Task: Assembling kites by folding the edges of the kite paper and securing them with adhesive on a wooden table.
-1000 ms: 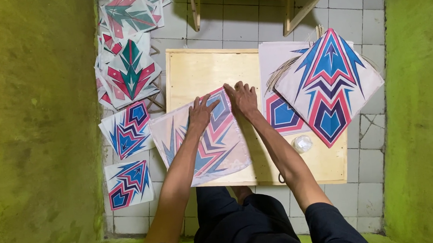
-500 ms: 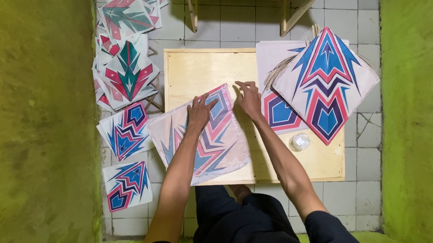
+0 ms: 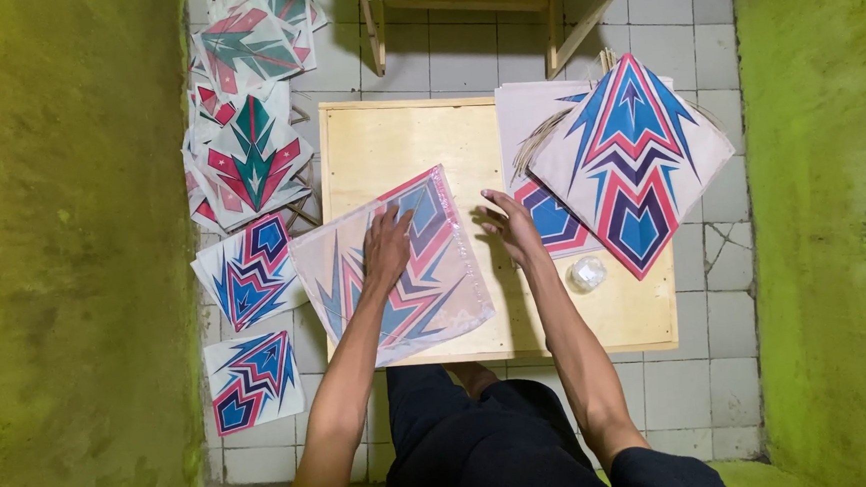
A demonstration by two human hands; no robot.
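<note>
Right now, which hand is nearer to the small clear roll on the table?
The right hand. It hovers just up and to the left of the roll, not touching it. The left hand lies flat on the kite sheet, farther to the left.

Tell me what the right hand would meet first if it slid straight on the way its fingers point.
The right hand points up and slightly left across the pale wooden board. Only bare board lies ahead, then its far edge; height above it is unclear.
</note>
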